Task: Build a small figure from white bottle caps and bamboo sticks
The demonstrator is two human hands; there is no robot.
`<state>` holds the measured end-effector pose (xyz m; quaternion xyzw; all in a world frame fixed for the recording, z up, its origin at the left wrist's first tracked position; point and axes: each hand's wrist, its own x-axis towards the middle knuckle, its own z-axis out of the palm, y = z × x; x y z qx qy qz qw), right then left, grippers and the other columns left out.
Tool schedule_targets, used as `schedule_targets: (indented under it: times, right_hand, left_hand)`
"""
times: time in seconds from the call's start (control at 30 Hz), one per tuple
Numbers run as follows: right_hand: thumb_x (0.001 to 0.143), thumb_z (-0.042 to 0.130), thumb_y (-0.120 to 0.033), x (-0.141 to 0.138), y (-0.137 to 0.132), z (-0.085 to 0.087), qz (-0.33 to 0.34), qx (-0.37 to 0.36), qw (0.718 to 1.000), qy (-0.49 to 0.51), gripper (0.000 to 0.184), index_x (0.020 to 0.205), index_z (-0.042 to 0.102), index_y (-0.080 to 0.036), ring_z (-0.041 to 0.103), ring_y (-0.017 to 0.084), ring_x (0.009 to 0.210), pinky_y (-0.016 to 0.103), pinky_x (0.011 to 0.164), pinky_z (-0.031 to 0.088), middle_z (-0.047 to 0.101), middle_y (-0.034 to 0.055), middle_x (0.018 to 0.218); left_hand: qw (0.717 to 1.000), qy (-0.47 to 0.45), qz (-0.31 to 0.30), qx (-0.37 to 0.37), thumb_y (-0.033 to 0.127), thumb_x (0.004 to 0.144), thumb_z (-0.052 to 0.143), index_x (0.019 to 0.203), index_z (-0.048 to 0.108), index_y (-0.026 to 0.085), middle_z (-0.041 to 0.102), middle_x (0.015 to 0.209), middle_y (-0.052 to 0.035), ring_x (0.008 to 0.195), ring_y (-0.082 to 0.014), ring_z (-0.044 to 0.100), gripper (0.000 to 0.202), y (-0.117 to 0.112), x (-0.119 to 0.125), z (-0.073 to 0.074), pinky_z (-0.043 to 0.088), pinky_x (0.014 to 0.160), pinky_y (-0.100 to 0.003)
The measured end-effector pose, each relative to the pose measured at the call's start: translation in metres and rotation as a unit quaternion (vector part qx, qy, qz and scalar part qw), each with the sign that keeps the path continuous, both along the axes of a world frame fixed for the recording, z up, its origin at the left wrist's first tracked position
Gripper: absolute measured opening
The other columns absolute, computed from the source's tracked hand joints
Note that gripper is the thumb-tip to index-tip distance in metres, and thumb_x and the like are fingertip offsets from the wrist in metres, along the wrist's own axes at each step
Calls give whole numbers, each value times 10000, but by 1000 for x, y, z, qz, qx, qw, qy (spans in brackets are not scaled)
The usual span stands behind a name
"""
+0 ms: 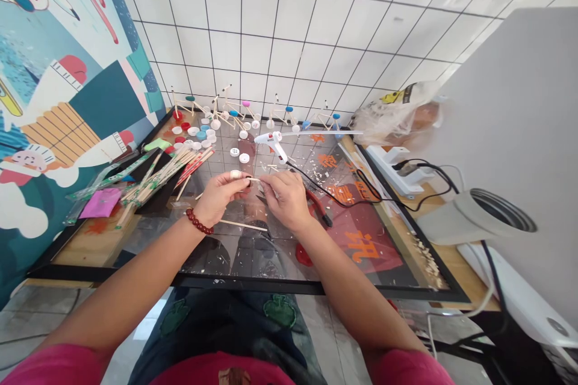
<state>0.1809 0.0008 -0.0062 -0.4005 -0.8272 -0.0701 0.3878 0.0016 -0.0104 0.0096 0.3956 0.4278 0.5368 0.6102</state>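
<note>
My left hand, with a red bead bracelet on its wrist and a bandage on one finger, pinches one end of a thin wooden stick. My right hand pinches the other end of the same stick, fingertips almost touching those of the left. Both hands hover over the glass-topped table. A second long stick lies on the glass under the left wrist. A white glue gun stands just beyond my hands.
Bottle caps and several small stick-and-cap models line the tiled wall. A bundle of sticks lies at left. A power strip with black cords and a plastic bag sit at right. Red-handled pliers lie beside my right hand.
</note>
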Motion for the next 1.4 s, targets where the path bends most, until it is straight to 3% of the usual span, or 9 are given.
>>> schedule_targets:
  times: [0.13, 0.37, 0.57, 1.03, 1.27, 1.4]
  right_hand:
    - [990, 499, -252, 0, -2, 0, 5, 3, 1000, -8, 196, 1035, 688, -229, 573, 203, 840, 350, 752, 290, 714, 37, 858]
    - [978, 510, -247, -1, -7, 3, 19, -3, 999, -50, 209, 1078, 693, -237, 546, 206, 817, 366, 755, 275, 700, 43, 836]
    - [975, 518, -255, -1, -6, 3, 19, 2, 998, -62, 211, 1081, 700, -240, 536, 213, 813, 367, 753, 265, 672, 47, 798]
    - [986, 507, -257, -3, -5, 0, 7, 18, 998, -59, 192, 1045, 684, -213, 548, 213, 817, 365, 754, 276, 703, 50, 836]
    - [992, 504, -251, -3, -4, -2, -11, 48, 998, -44, 180, 1022, 674, -200, 556, 201, 807, 351, 745, 292, 711, 36, 839]
    - [996, 500, -254, -3, -4, -1, -9, 49, 998, -42, 183, 1023, 673, -202, 560, 196, 804, 352, 743, 294, 715, 33, 841]
  left_hand:
    - [999, -27, 34, -10, 496, 610, 838, 754, 745, 127, 712, 760, -61, 712, -160, 643, 407, 2, -1, 0, 523, 690, -291]
    - [996, -17, 80, -30, 360, 496, 896, 622, 705, 122, 674, 649, -33, 629, -121, 605, 330, 2, 1, 3, 480, 634, -252]
    - [995, -18, 91, -38, 302, 461, 896, 628, 722, 117, 686, 680, -35, 657, -116, 607, 304, 3, 2, 1, 491, 658, -255]
    - [998, -4, 59, -20, 262, 467, 886, 595, 717, 127, 681, 681, -27, 653, -106, 599, 251, 4, 1, -3, 495, 672, -244]
    - [999, -40, 26, -3, 335, 605, 803, 763, 771, 122, 720, 786, -66, 752, -150, 639, 267, 3, -2, -2, 529, 744, -290]
    - [999, -25, 26, -13, 279, 590, 813, 811, 773, 122, 721, 768, -56, 695, -130, 640, 274, 2, -2, -1, 516, 735, -280]
